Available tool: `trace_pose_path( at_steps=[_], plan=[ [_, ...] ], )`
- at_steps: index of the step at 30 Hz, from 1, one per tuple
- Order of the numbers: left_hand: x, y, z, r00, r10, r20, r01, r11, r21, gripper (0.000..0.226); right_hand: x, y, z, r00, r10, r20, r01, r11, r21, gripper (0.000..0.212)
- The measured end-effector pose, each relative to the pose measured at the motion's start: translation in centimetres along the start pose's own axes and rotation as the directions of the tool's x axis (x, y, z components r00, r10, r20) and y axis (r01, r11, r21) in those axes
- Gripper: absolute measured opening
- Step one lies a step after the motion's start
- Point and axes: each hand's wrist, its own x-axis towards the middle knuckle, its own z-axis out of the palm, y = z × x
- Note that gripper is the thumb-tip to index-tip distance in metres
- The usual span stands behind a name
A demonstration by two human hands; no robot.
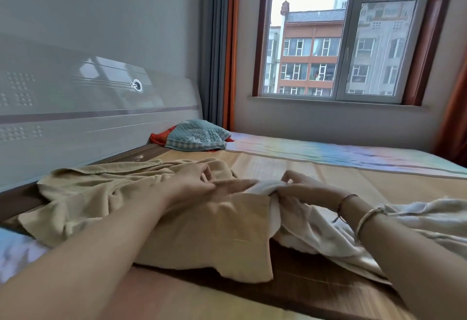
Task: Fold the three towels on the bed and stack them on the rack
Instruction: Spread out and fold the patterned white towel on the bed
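Observation:
A crumpled tan towel [106, 193] lies across the bed's bamboo mat [290, 168], spreading from the headboard toward me. A white towel [316, 231] lies bunched to its right, partly overlapping it. My left hand [199, 183] rests on the tan towel with its fingers loosely curled near the white towel's edge. My right hand [300, 188] grips a bunched edge of the white towel. A third towel and the rack are not in view.
A teal quilted pillow [197, 135] over a red cloth sits by the grey headboard [75, 107]. A pastel sheet [341, 155] covers the far side of the bed. Beyond it are a window [341, 42] and curtains.

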Motion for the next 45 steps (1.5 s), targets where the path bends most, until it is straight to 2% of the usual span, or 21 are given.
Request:
trace_pose_path(
  at_steps=[3, 5, 7, 8, 11, 13, 16, 19, 21, 23, 28, 31, 33, 34, 36, 37, 38, 40, 42, 43, 45],
  plan=[
    [0.0, -0.7, 2.3, 1.000, 0.007, -0.026, -0.003, 0.986, 0.169, 0.026, 1.4, 1.5, 2.8, 0.986, -0.042, -0.162, -0.002, 0.965, -0.261, 0.025],
    [-0.1, -1.1, 3.5, 0.999, 0.003, 0.036, -0.006, 0.997, 0.077, 0.030, 2.2, 1.9, 4.5, 0.964, -0.151, -0.218, 0.031, 0.881, -0.472, 0.027],
    [-0.5, -1.6, 4.8, 0.991, 0.013, 0.130, -0.013, 1.000, 0.004, 0.034, 2.9, 2.0, 5.8, 0.961, -0.231, -0.152, 0.119, 0.843, -0.524, 0.034],
    [-0.6, -1.9, 5.5, 0.983, 0.020, 0.184, -0.026, 0.999, 0.031, 0.036, 3.3, 2.0, 6.4, 0.965, -0.243, -0.098, 0.159, 0.839, -0.520, 0.043],
    [-0.6, -2.3, 7.1, 0.958, 0.054, 0.280, -0.076, 0.995, 0.068, 0.029, 3.8, 2.0, 7.6, 0.978, -0.208, 0.013, 0.185, 0.840, -0.510, 0.064],
    [-0.5, -2.4, 7.4, 0.963, 0.111, 0.245, -0.118, 0.993, 0.017, 0.016, 3.7, 2.0, 8.1, 0.981, -0.191, 0.034, 0.179, 0.820, -0.544, 0.057],
    [-0.6, -1.8, 7.0, 0.959, 0.185, 0.217, -0.154, 0.976, -0.152, 0.020, 3.8, 1.6, 8.3, 0.980, -0.189, -0.058, 0.119, 0.797, -0.593, 0.022],
    [-0.9, -0.8, 6.6, 0.953, 0.250, 0.173, -0.216, 0.957, -0.193, 0.018, 4.1, 1.0, 7.6, 0.938, -0.132, -0.321, -0.007, 0.917, -0.398, 0.022],
    [-1.3, -0.1, 6.3, 0.938, 0.328, 0.113, -0.315, 0.942, -0.118, 0.018, 4.4, 0.8, 6.1, 0.881, -0.037, -0.472, -0.055, 0.982, -0.181, 0.026],
    [-1.7, 0.5, 6.0, 0.921, 0.373, 0.108, -0.372, 0.928, -0.027, 0.009, 4.4, 1.0, 4.3, 0.841, 0.047, -0.539, -0.078, 0.996, -0.036, 0.030],
    [-2.7, 0.7, 6.5, 0.963, 0.228, 0.147, -0.263, 0.916, 0.303, 0.010, 2.8, 2.6, 1.8, 0.818, 0.183, -0.545, -0.115, 0.981, 0.156, 0.036],
    [-2.9, -0.2, 7.0, 0.955, -0.001, 0.295, -0.116, 0.917, 0.381, 0.029, 1.1, 4.5, 1.4, 0.810, 0.264, -0.524, -0.209, 0.964, 0.164, 0.033],
    [-3.3, -0.5, 7.3, 0.941, -0.039, 0.336, -0.082, 0.938, 0.336, 0.043, 0.0, 5.7, 1.4, 0.808, 0.298, -0.508, -0.321, 0.946, 0.045, 0.036],
    [-3.6, -0.3, 7.5, 0.958, 0.005, 0.287, -0.105, 0.937, 0.334, 0.048, -0.4, 6.0, 1.6, 0.816, 0.313, -0.485, -0.409, 0.907, -0.103, 0.039],
    [-3.8, 0.2, 8.4, 0.984, 0.117, 0.131, -0.160, 0.904, 0.397, 0.064, -0.8, 6.0, 2.6, 0.835, 0.327, -0.443, -0.523, 0.725, -0.448, 0.042],
    [-4.0, 0.5, 8.9, 0.980, 0.176, 0.097, -0.201, 0.886, 0.418, 0.074, -0.8, 5.5, 3.2, 0.861, 0.289, -0.419, -0.499, 0.643, -0.581, 0.043],
    [-4.0, 0.7, 9.6, 0.965, 0.236, 0.117, -0.264, 0.864, 0.428, 0.080, -0.2, 5.1, 4.0, 0.902, 0.195, -0.385, -0.418, 0.620, -0.664, 0.046],
    [-4.1, 0.8, 10.8, 0.913, 0.328, 0.244, -0.405, 0.807, 0.430, 0.081, 1.1, 3.8, 5.7, 0.977, -0.051, -0.207, -0.107, 0.721, -0.684, 0.057],
    [-4.0, 0.3, 11.6, 0.886, 0.318, 0.337, -0.443, 0.795, 0.415, 0.063, 2.6, 2.1, 7.5, 0.990, -0.143, -0.005, 0.115, 0.816, -0.567, 0.079],
    [-3.8, -0.2, 11.7, 0.890, 0.302, 0.340, -0.432, 0.798, 0.420, 0.054, 3.5, 1.6, 8.4, 0.986, -0.154, 0.058, 0.161, 0.822, -0.546, 0.083],
    [-3.3, -1.3, 11.6, 0.908, 0.285, 0.308, -0.404, 0.793, 0.456, 0.042, 5.3, 1.2, 10.2, 0.975, -0.198, 0.096, 0.216, 0.777, -0.591, 0.079]
  ],
)
